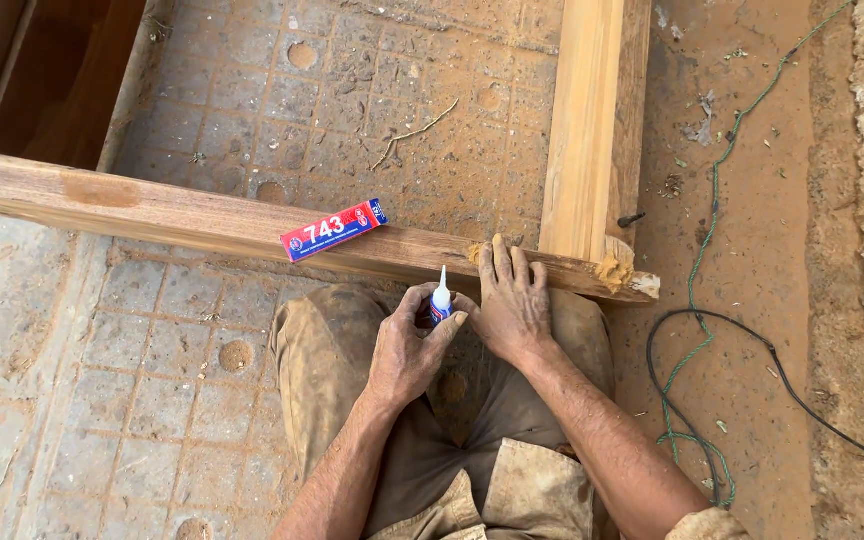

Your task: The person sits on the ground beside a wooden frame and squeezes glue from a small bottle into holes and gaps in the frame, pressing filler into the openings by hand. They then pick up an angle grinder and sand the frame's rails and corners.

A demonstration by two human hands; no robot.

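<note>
Gripping glue bottle [441,301] beside wooden frame [252,225]

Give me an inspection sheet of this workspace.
Surface: dusty paved floor.
Job's things: wooden frame, sawdust paste packed at its corner joint; small glue bottle, nozzle up.
Clutter: red glue box lying on the frame; twig; nail.
Grippers: left hand holds the bottle; right hand presses on the frame.
Cables: black cable, green cord.
Surroundings: bare earth.
</note>
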